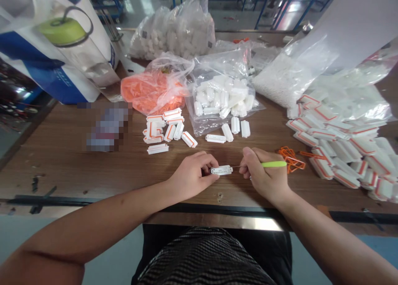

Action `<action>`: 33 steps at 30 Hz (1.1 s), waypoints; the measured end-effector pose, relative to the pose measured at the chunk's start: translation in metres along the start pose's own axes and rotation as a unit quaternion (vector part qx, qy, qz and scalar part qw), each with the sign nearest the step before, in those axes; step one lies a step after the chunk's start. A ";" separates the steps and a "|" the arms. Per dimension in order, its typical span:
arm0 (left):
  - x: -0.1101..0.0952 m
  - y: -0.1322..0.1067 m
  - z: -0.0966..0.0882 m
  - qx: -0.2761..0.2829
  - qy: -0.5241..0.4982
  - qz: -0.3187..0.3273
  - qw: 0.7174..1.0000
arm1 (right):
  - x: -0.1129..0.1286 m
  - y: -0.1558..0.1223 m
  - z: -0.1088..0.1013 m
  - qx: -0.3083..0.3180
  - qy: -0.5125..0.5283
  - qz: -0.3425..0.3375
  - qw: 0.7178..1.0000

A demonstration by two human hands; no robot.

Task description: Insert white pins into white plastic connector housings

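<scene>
My left hand (192,175) pinches a small white plastic connector (221,170) just above the wooden table (62,165). My right hand (264,173) is closed round a thin tool with a lime-green handle (273,164); its metal tip points at the connector's right end. Behind my hands lie several white connectors with orange inserts (164,129) and a few plain white ones (231,131). Loose orange clips (292,158) lie just right of my right hand.
An open bag of white housings (220,96), a bag of orange parts (149,90) and more bags of white parts (177,30) stand behind. A heap of finished orange-and-white pieces (345,148) fills the right. A bottle with a green lid (74,44) stands at the back left.
</scene>
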State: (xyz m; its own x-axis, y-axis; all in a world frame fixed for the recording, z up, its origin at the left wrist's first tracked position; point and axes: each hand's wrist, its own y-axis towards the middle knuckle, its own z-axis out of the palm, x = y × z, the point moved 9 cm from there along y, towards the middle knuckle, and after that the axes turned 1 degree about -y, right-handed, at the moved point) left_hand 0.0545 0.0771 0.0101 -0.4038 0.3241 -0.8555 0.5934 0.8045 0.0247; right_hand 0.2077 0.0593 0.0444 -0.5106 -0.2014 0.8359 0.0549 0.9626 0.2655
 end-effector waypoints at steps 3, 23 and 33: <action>0.000 0.000 0.000 0.001 0.001 -0.001 1.000 | 0.001 -0.002 -0.002 -0.007 -0.003 -0.001 1.000; 0.000 0.000 0.001 0.007 0.003 -0.006 1.000 | 0.004 -0.002 -0.003 -0.015 0.000 -0.004 1.000; -0.002 0.000 0.000 0.001 0.001 0.001 1.000 | 0.003 -0.003 0.001 -0.003 -0.002 -0.010 1.000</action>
State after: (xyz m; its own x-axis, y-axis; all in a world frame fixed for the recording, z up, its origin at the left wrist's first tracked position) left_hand 0.0556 0.0763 0.0118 -0.4051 0.3263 -0.8540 0.5953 0.8032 0.0245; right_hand 0.2051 0.0566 0.0454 -0.5156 -0.2201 0.8281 0.0503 0.9570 0.2857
